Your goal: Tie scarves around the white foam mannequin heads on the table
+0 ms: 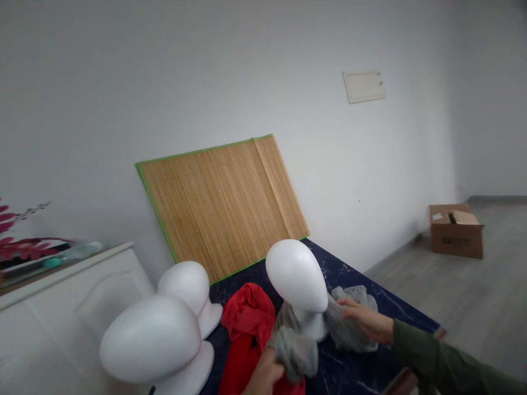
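White cabinet: at far left we see it beside the bench, with red-leaved stems and blurred items on its top.
Foam heads: two plain white ones stand at the left of the bench, the nearer large in view, the farther just behind it.
Bench: dark blue with pale veining; a bamboo mat leans on the wall behind it.
Red cloth: we see it heaped between the foam heads, its folds running towards us.
Left hand: closed in a fist around one end of the grey scarf, low in view.
Third foam head: upright, the grey scarf wrapped around its neck, long axis running left to right.
Right hand: fingers curled, gripping the scarf's other end just right of the neck; green sleeve behind.
Cardboard box: on the floor at far right, flaps open; we cannot tell its contents.
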### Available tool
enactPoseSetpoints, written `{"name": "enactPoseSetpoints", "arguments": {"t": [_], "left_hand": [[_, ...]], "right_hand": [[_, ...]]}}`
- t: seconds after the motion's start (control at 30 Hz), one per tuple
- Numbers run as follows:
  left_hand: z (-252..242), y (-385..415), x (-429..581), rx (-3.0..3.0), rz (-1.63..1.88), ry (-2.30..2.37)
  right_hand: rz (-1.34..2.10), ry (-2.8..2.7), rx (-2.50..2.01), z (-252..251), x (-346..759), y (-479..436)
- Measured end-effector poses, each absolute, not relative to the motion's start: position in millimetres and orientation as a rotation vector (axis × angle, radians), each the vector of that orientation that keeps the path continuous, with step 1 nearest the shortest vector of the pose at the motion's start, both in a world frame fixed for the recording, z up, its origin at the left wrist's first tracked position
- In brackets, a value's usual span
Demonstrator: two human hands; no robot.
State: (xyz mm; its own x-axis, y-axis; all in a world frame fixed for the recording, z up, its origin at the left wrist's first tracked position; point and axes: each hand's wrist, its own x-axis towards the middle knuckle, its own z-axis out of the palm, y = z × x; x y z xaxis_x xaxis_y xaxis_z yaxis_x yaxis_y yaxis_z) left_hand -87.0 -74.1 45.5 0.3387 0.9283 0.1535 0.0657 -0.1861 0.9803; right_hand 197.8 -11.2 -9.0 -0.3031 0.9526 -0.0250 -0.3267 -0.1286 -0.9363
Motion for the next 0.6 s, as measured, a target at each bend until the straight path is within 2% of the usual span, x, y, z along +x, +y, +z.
{"name": "enactPoseSetpoints", "arguments": {"t": [0.07, 0.2, 0.33, 0.43, 0.6], "left_hand": [[30.7, -82.5, -62.5, 1.694, 0.814, 0.982], [19.8, -81.4, -7.8, 1.803, 0.727, 0.958], [14.1, -77.8, 29.8, 2.186, 0.659, 0.963], [5.6, -82.6, 35.0, 2.186, 0.714, 1.107], [-13.7, -86.2, 18.5, 1.978, 0.992, 1.353]], "right_hand": [[1.759, -1.067, -0.746, -12.5, 184.5, -30.9], [2.008, -1.016, -0.6, -11.6, 166.4, -50.6], [2.007, -1.04, -0.555, -14.9, 168.7, -52.7], [1.98, -1.023, -0.525, -23.0, 174.4, -50.5], [2.03, -0.788, -0.574, -35.2, 176.6, -45.4]]}}
